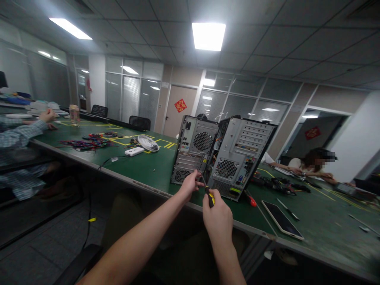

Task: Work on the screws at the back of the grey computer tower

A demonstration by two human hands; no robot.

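My right hand [219, 213] is wrapped round the black and yellow handle of a screwdriver [211, 198], whose thin shaft points up and away toward the computer cases. My left hand [190, 184] is beside the shaft, at the lower back of the left computer case [190, 136], its fingers stretched out and a little apart. Whether its fingertips touch the case or the shaft, I cannot tell. That case stands upright, its rear grilles and ports facing me. Close on its right stands a second computer case [234, 146], also showing its rear panel.
On the green table [142, 174] lie a cable bundle [86, 143], a white tray [147, 142] and a white power strip [134, 151]. To the right are a red-handled tool [251, 200], a phone [282, 219], a screwdriver [287, 209] and black cables [282, 184]. People sit at both sides.
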